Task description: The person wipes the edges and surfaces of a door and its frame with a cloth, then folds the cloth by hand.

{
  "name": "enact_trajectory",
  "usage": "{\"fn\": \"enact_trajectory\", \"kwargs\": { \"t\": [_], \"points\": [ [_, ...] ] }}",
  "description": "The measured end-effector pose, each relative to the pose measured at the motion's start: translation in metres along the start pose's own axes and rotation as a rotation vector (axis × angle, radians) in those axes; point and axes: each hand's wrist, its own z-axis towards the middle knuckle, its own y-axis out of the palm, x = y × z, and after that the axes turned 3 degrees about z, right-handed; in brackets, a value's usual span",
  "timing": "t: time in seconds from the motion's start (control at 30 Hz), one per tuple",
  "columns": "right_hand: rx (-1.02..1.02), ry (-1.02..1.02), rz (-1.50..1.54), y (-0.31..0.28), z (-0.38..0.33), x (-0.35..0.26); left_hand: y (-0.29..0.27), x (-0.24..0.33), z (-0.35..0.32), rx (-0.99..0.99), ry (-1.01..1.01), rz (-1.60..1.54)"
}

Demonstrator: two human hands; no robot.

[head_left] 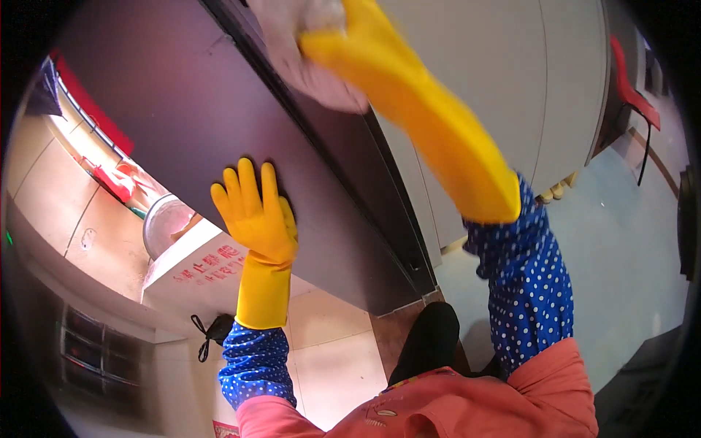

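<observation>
My left hand [255,208], in a yellow rubber glove, lies flat with fingers spread on a dark brown door [219,95]. Higher up, my right hand [354,44] wears a matching glove and is closed on a pale greyish-pink cloth [314,80] at the door's black edge. Motion smears that hand and the cloth, and its fingers are partly hidden. Blue sleeve covers with white dots reach from both gloves up to my pink sleeves.
Left of the door are a white box [212,252] with red print, a round metal basin [162,225] and a red item [117,182]. A black pouch [219,328] lies near my left forearm. Pale cabinets [496,80] stand right, with a red chair [634,91] beyond.
</observation>
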Motion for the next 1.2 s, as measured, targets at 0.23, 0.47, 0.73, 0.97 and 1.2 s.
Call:
{"fn": "enact_trajectory", "kwargs": {
  "t": [0.23, 0.47, 0.73, 0.97, 1.2],
  "points": [
    [0.62, 0.372, -0.662, 0.134, -0.159, -0.062, -0.105, -0.042, 0.011, 0.06, 0.013, -0.023],
    [0.546, 0.581, -0.02, 0.176, -0.157, -0.091, -0.167, -0.083, 0.007, 0.114, -0.007, -0.012],
    [-0.19, -0.054, -0.031, 0.222, 0.181, -0.13, -0.22, -0.138, 0.017, 0.162, 0.02, -0.082],
    [-0.314, -0.226, -1.323, 0.323, 0.296, -0.166, -0.271, -0.177, 0.04, 0.22, 0.039, -0.128],
    [-0.555, 0.013, -1.466, 0.356, 0.095, -0.242, -0.326, -0.196, 0.019, 0.23, -0.008, -0.088]
  ]
}}
